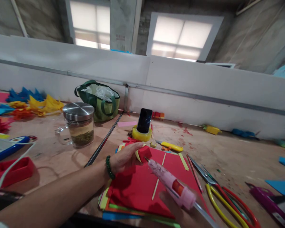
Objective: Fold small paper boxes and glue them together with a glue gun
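Observation:
In the head view my left hand [127, 157], with a dark green bead bracelet [109, 167] at the wrist, grips a small red foam piece [144, 153] with a pale yellow edge. My right hand [174, 207] is wrapped round a pink hot glue gun [168, 179], a clear glue stick coming out of its back end. The glue gun's nozzle points at the red piece and is at or very near its surface; I cannot tell whether they touch. Below both hands lies a stack of coloured sheets, a red sheet [137, 193] on top. One thin cream strip [158, 177] rests on it.
Right of the stack lie scissors [218, 186] and a purple glue gun [270, 202]. Behind it are a yellow utility knife [172, 146] and a phone [144, 120] propped on a yellow tape roll [141, 135]. Leftward stand a lidded glass mug [80, 126] and a green bag [106, 109].

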The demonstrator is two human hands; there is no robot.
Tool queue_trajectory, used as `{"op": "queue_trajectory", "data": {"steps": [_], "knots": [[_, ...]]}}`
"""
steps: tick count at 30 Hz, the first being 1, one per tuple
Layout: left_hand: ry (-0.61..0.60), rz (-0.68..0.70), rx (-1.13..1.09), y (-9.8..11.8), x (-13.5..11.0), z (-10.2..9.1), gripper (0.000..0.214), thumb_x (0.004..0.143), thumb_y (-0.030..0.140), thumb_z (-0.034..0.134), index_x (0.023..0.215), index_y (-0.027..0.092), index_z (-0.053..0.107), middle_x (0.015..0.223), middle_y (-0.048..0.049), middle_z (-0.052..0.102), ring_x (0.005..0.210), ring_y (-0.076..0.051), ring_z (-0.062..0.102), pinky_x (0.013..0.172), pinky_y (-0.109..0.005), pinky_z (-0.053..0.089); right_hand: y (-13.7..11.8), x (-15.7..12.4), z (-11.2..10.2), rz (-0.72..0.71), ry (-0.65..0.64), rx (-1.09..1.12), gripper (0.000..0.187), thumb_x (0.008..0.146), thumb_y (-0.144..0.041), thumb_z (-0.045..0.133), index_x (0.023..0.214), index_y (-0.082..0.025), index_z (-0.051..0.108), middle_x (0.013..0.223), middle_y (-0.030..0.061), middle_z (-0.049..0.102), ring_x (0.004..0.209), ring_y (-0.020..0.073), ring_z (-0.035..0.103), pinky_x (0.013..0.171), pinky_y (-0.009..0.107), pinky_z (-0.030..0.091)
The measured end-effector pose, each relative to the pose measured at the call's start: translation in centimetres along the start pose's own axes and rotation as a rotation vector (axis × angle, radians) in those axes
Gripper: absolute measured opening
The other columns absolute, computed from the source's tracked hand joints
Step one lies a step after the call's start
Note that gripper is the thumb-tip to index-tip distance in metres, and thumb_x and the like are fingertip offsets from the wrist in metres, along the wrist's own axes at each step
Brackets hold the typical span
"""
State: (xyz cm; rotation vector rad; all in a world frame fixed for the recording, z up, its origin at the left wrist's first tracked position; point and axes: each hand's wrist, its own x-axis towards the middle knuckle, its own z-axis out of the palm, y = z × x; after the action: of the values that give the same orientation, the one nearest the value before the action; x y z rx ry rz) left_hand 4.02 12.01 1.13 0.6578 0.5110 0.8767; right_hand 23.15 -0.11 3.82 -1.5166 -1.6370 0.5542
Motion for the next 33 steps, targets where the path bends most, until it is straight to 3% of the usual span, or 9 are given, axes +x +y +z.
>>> {"op": "queue_trajectory", "data": {"steps": [4, 9, 15, 19, 25, 29, 33], "knots": [[-0.014, 0.005, -0.024, -0.1, 0.1, -0.2, 0.019, 0.090, 0.030, 0.060, 0.092, 0.012, 0.066, 0.082, -0.0067, 0.070, 0.069, -0.014, 0.066, 0.067, -0.022, 0.052, 0.3, -0.4, 0.0, 0.035, 0.024, 0.020, 0.033, 0.070, -0.054, 0.070, 0.069, -0.021, 0.069, 0.056, 0.0009, 0.065, 0.051, 0.0180, 0.061, 0.047, 0.024, 0.050], [-0.011, -0.005, -0.049, 0.0, 0.0, -0.2, 0.018, 0.091, 0.030, 0.059, 0.090, 0.013, 0.065, 0.078, -0.0044, 0.069, 0.067, -0.012, 0.066, 0.068, -0.021, 0.052, 2.1, -1.2, -0.2, 0.126, 0.171, 0.074, 0.037, 0.069, -0.055, 0.072, 0.086, -0.022, 0.073, 0.074, 0.0063, 0.075, 0.067, 0.0250, 0.070, 0.053, 0.027, 0.057], [0.015, -0.012, -0.039, 0.1, -0.1, 0.1, 0.020, 0.093, 0.029, 0.055, 0.088, 0.012, 0.065, 0.077, -0.0047, 0.069, 0.064, -0.012, 0.065, 0.065, -0.020, 0.052, 2.7, -1.1, -0.2, 0.097, 0.109, 0.144, 0.033, 0.071, -0.049, 0.074, 0.092, -0.023, 0.074, 0.078, 0.0067, 0.076, 0.072, 0.0275, 0.072, 0.055, 0.031, 0.060], [-0.008, -0.006, -0.013, 0.1, -0.1, 0.1, 0.023, 0.093, 0.032, 0.055, 0.089, 0.012, 0.065, 0.078, -0.0054, 0.070, 0.063, -0.012, 0.065, 0.061, -0.020, 0.051, 3.1, -0.9, -0.2, 0.134, 0.099, 0.105, 0.025, 0.072, -0.047, 0.073, 0.085, -0.026, 0.075, 0.076, 0.0048, 0.076, 0.070, 0.0267, 0.073, 0.054, 0.029, 0.059], [0.006, -0.017, -0.006, 0.4, -0.2, 0.3, 0.023, 0.092, 0.033, 0.057, 0.091, 0.012, 0.065, 0.081, -0.0061, 0.071, 0.065, -0.012, 0.065, 0.057, -0.019, 0.050, 3.6, -0.7, -0.4, 0.191, 0.015, 0.039, 0.041, 0.065, -0.057, 0.073, 0.085, -0.022, 0.075, 0.085, 0.0070, 0.076, 0.075, 0.0279, 0.071, 0.060, 0.032, 0.060], [-0.001, -0.019, -0.012, 0.2, 0.0, 0.1, 0.022, 0.093, 0.032, 0.056, 0.091, 0.012, 0.064, 0.079, -0.0051, 0.069, 0.066, -0.013, 0.065, 0.063, -0.022, 0.052, 2.6, -0.7, -1.1, 0.198, -0.113, 0.272, 0.041, 0.072, -0.060, 0.066, 0.081, -0.020, 0.072, 0.065, 0.0053, 0.069, 0.051, 0.0176, 0.060, 0.044, 0.025, 0.049], [-0.022, -0.021, -0.039, -0.2, 0.1, -0.3, 0.019, 0.092, 0.032, 0.057, 0.091, 0.014, 0.064, 0.080, -0.0041, 0.069, 0.068, -0.012, 0.065, 0.069, -0.022, 0.053, 1.7, 0.0, -1.3, 0.199, 0.006, 0.545, 0.043, 0.077, -0.059, 0.061, 0.080, -0.018, 0.069, 0.057, 0.0035, 0.061, 0.049, 0.0144, 0.052, 0.043, 0.023, 0.042]]}}
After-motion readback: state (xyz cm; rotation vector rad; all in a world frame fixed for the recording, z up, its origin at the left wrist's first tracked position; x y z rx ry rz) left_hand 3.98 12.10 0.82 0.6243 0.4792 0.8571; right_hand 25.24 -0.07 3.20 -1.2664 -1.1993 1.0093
